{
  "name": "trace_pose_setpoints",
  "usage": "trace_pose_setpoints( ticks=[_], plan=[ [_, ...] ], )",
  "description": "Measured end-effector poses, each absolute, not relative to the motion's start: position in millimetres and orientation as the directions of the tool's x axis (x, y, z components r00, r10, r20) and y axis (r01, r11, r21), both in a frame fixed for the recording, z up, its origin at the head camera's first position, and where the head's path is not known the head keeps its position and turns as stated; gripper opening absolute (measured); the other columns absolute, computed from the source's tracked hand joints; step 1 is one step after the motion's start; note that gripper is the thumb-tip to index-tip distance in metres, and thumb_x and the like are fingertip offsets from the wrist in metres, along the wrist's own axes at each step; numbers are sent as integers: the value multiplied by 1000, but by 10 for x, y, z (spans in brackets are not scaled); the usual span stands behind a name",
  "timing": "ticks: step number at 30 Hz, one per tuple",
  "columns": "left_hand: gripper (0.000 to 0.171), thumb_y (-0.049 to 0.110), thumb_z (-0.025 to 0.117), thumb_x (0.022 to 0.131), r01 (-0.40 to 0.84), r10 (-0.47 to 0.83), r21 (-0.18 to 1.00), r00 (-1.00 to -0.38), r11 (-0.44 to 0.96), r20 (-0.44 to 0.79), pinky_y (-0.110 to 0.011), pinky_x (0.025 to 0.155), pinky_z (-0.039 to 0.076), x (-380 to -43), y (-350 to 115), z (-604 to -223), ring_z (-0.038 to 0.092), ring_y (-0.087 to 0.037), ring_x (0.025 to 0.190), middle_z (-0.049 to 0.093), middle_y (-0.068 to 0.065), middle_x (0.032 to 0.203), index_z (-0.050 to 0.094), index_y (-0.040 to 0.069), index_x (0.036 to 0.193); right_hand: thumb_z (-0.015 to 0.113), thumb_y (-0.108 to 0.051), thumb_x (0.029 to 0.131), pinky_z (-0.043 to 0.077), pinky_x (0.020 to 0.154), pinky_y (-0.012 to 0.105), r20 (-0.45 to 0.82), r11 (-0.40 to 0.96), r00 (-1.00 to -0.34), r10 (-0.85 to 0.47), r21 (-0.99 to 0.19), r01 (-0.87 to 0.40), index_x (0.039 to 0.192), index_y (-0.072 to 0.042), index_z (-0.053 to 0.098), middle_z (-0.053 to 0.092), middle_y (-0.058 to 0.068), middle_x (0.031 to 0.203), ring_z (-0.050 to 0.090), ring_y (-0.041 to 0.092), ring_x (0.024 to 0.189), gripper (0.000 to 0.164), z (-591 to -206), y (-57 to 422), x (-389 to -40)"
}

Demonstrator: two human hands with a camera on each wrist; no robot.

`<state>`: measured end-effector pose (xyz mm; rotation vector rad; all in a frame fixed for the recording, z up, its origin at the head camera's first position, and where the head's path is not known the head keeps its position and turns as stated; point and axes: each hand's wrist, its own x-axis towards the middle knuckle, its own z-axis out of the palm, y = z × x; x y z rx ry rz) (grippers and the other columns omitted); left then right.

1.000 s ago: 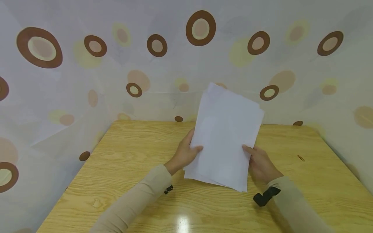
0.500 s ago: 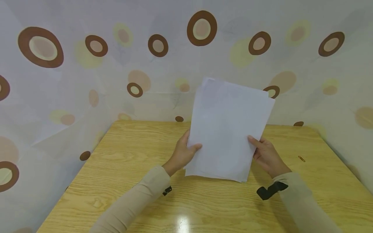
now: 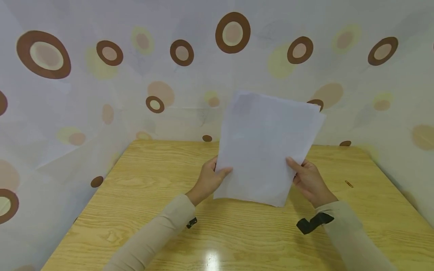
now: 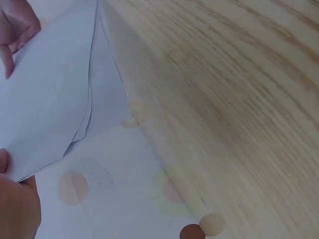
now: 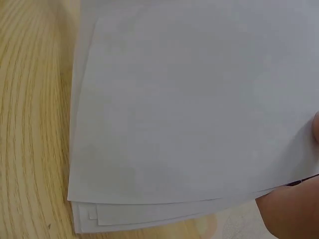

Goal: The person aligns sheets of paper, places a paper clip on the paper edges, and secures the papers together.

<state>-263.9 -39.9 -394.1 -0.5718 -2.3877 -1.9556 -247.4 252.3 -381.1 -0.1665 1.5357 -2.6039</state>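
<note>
Several white sheets of paper [image 3: 264, 146] are held up above the table, tilted, with their edges not lined up. My left hand [image 3: 208, 180] grips their left edge, thumb on the front and fingers behind. On the right edge, my right hand [image 3: 310, 181] pinches the sheets the same way. The left wrist view shows the paper [image 4: 50, 94] with its offset layers and both hands at its sides. Loose lower corners of the sheets [image 5: 149, 211] fan apart in the right wrist view. The fingers behind the paper are mostly hidden.
A small orange paper clip [image 3: 349, 184] lies on the wooden table [image 3: 152, 177], to the right of my right hand. A pale sheet with brown and yellow ovals [image 3: 190, 86] hangs as a wall behind and on both sides of the table.
The papers have risen and turned to face me more squarely, their upper right corner swinging rightward. My right hand has moved slightly right and up; my left hand has barely shifted.
</note>
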Motion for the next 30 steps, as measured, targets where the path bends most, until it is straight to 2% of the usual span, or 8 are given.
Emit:
trace_pose_setpoints(
  ticks=[6, 10, 15, 24, 30],
  plan=[
    [33, 15, 62, 94, 373, 342, 924, -882, 90, 323, -35, 77, 57, -2700, -493, -3824, 67, -24, 97, 66, -16, 114, 57, 2, 124, 56, -9, 97, 51, 83, 21, 66, -461, -992, -111, -888, -7, 104, -13, 64, 68, -6, 104, 64, 7, 97, 12, -3716, 2444, -2427],
    [30, 18, 59, 97, 356, 377, 934, -868, 20, 323, -38, 75, 57, -2717, -531, -3724, 69, -23, 93, 67, -17, 110, 59, 1, 121, 56, -6, 96, 51, 82, 20, 79, -451, -993, -82, -892, -33, 101, -13, 67, 69, -6, 102, 64, 6, 95, 14, -3686, 2392, -2411],
    [29, 21, 57, 98, 316, 378, 949, -879, 2, 292, -38, 79, 56, -2735, -530, -3634, 69, -22, 95, 68, -15, 109, 60, 3, 120, 57, -5, 95, 51, 82, 20, 101, -431, -993, -60, -900, -65, 99, -13, 67, 68, -7, 101, 64, 6, 95, 13, -3669, 2340, -2385],
    [27, 23, 58, 97, 309, 279, 950, -917, 43, 285, -36, 75, 57, -2776, -465, -3565, 70, -21, 87, 70, -17, 102, 64, -2, 108, 59, -6, 94, 50, 84, 19, 195, -398, -981, -5, -900, -177, 100, -12, 68, 68, -6, 103, 63, 6, 97, 13, -3587, 2295, -2350],
    [27, 22, 59, 97, 332, 256, 942, -915, 46, 310, -36, 78, 56, -2799, -468, -3559, 69, -22, 93, 69, -17, 106, 64, 0, 111, 58, -8, 95, 49, 85, 18, 226, -370, -974, -21, -907, -203, 104, -13, 67, 67, -6, 105, 63, 5, 98, 13, -3561, 2293, -2338]
  ],
)
